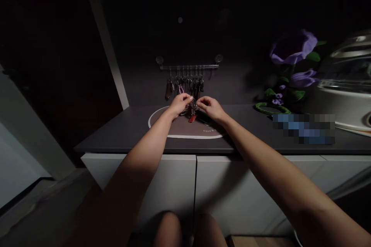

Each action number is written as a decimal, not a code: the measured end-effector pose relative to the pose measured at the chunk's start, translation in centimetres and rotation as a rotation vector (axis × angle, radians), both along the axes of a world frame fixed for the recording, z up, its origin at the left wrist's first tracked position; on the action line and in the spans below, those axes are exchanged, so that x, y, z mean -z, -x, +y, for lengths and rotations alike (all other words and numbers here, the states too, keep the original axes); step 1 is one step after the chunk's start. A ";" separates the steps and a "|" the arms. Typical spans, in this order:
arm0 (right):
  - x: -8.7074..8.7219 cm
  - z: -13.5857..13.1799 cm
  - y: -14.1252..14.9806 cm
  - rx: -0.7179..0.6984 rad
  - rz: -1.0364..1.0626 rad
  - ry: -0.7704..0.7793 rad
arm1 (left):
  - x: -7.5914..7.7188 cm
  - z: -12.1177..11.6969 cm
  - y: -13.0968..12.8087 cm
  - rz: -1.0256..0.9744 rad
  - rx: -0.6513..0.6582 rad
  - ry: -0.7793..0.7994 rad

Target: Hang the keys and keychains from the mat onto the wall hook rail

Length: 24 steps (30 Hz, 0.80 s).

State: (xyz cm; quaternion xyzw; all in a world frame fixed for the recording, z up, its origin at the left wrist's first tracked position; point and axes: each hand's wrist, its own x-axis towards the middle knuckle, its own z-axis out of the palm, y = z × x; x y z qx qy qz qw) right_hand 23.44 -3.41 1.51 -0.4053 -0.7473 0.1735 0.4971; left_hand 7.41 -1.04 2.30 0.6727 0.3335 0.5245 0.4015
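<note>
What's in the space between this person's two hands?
In the head view, what looks like a bunch of keys with a red tag lies between the left hand and right hand.

Key bunch [192, 109] partly hidden, appliance [344, 102] cut off, blue item [303, 128] pixelated

To my right on the worktop [116, 133] I see a purple flower [305, 46] with green leaves and a second, lower bloom [304, 79], a green ring [272, 113] near their foot. Beside them stands a pale appliance [348, 104] with a see-through upper part; something blue [301, 127] in front is too blurred to tell. A small round disc [180, 20] sits on the dark wall [243, 27] facing me. Below the worktop are white doors [168, 193].
</note>
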 end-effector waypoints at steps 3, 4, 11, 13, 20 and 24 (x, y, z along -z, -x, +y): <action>-0.2 -0.4 0.2 -0.049 0.013 0.021 | 0.0 0.2 0.0 -0.055 0.038 -0.006; -0.3 -0.5 0.3 -0.061 0.014 0.026 | 0.0 0.3 0.0 -0.072 0.047 -0.007; -0.4 -0.9 0.3 -0.060 -0.083 -0.072 | -0.3 0.4 0.0 -0.228 0.106 0.029; -0.3 -0.7 0.2 -0.076 -0.093 -0.107 | -0.4 0.2 -0.1 -0.279 0.128 0.043; -0.7 -1.0 0.3 -0.098 -0.041 -0.174 | -0.8 -0.4 -0.2 -0.390 0.196 0.094; -1.3 -1.4 0.2 -0.107 0.032 -0.193 | -1.1 -1.0 -0.1 -0.438 0.229 0.134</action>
